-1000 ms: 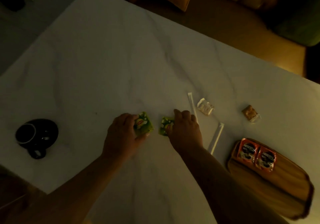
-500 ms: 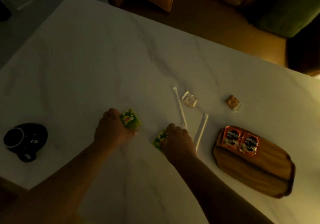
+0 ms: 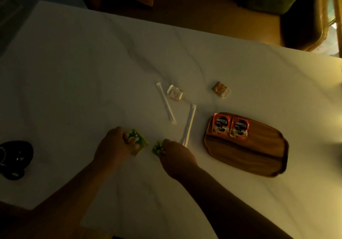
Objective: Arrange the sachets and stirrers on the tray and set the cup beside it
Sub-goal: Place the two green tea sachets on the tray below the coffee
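Sachets, green: two tea sachets lie near the table's front centre. One green sachet [image 3: 136, 141] is pinched in the left hand; the second green sachet [image 3: 157, 147] sits just beside it at 3 o'clock, largely covered by the right hand.
Left hand [image 3: 112, 146]: fingers closed on the left edge of its sachet, which is tilted, printed face up.
Right hand [image 3: 177, 158]: fingertips [image 3: 162, 148] pressed on the second sachet; whether it is lifted off the table cannot be told.
Stirrers: two paper-wrapped stirrers on the bare table. One stirrer [image 3: 189, 124] lies at 1 o'clock from the right hand, its near end just beside the knuckles. The other stirrer [image 3: 166, 104] lies at 12 o'clock from the hands, well apart from them.
Sachets, red: two red coffee sachets [image 3: 230, 125] lie side by side, touching, on the far-left end of the tray.
Tray [image 3: 255, 157]: wooden, oval, at 3 o'clock from the hands; the rest of its surface is bare.
Small packets: a pale packet [image 3: 175, 95] just beside the far stirrer at 3 o'clock; a brown packet [image 3: 220, 89] at 12 o'clock from the tray.
Cup [image 3: 15, 159]: dark, at 9 o'clock from the hands, near the table's left edge, well apart from the tray.
Table [image 3: 92, 72]: white, marbled.
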A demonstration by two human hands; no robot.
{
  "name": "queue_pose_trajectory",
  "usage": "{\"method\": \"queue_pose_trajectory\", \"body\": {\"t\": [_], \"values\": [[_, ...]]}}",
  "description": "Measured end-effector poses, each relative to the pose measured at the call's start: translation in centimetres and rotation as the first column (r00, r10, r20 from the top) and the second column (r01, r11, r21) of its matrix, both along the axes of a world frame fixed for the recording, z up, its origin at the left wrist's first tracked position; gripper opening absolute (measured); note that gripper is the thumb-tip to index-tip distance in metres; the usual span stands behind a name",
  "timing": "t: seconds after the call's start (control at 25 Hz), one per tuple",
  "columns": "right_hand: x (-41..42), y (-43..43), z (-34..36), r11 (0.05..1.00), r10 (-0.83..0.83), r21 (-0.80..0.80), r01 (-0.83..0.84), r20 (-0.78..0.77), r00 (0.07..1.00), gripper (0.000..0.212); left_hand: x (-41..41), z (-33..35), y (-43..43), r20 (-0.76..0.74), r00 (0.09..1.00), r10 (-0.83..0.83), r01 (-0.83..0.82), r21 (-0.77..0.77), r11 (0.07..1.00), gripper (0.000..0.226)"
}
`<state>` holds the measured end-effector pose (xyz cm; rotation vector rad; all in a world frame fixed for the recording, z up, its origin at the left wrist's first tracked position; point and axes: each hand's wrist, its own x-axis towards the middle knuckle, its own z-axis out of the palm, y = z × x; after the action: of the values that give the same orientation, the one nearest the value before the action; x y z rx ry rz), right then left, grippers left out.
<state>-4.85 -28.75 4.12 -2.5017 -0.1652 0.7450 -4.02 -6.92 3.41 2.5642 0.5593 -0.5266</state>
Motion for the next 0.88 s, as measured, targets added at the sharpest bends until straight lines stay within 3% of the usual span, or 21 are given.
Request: {"method": "queue_pose_trajectory", "body": {"t": [0.08,0.16,0.24,0.32,0.52,0.76,0.88], "values": [[-0.4,-2.6,0.9,0.993,-0.066,0.092,0.068,-0.024,0.998,0.011,-0.5,-0.2,-1.0,-0.029,0.998,0.057,-0.058,-0.035,0.998,0.057],[-0.8,-6.1,1.9,0.957,-0.216,0.18,0.227,-0.08,0.973,0.013,-0.5,-0.2,-1.9,-0.076,0.997,0.034,-0.037,-0.04,0.999,0.048],[-1.2,-10.0,2.6,0.84,-0.415,0.274,0.468,-0.231,0.88,0.016,-0.3,0.7,-3.4,-0.065,0.997,-0.036,0.036,-0.003,0.999,0.03],[-1.5,-14.2,3.1,0.687,-0.553,0.308,0.658,-0.366,0.748,0.022,0.2,2.1,-6.0,0.009,1.0,-0.027,0.027,-0.022,0.999,0.032],[-2.8,-23.0,3.2,0.487,-0.672,0.308,0.817,-0.466,0.576,0.022,1.1,5.1,-15.0,0.004,0.993,-0.115,0.104,-0.45,0.887,0.024],[-3.4,-26.2,2.2,0.464,-0.698,0.308,0.831,-0.45,0.557,0.015,0.8,3.0,-24.0,-0.014,0.992,-0.127,0.102,-0.516,0.851,0.012],[-3.1,-25.9,1.5,0.562,-0.685,0.282,0.778,-0.369,0.628,0.014,0.6,2.0,-25.5,0.029,0.98,-0.196,0.191,-0.399,0.897,0.014]]}}
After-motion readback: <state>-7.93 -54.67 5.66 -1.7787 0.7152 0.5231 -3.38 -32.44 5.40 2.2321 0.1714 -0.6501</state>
